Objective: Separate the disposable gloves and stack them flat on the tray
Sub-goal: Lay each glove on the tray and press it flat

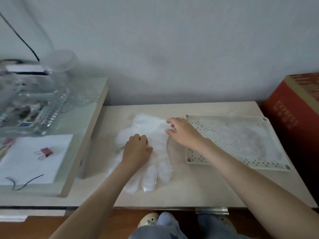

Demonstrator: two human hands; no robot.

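A pile of translucent white disposable gloves lies in the middle of the low table, fingers pointing toward me. My left hand rests on the pile's middle with its fingers curled down into the plastic. My right hand reaches over the tray's left edge to the far right corner of the pile, where thumb and forefinger pinch the cuff of the top glove. The cream perforated tray sits to the right of the pile. A flat, thin layer of gloves lies in it.
A red cardboard box stands against the table's right end. On the left is a raised shelf with glass jars, white paper and a red binder clip. The wall runs close behind, and the table's front edge is near my legs.
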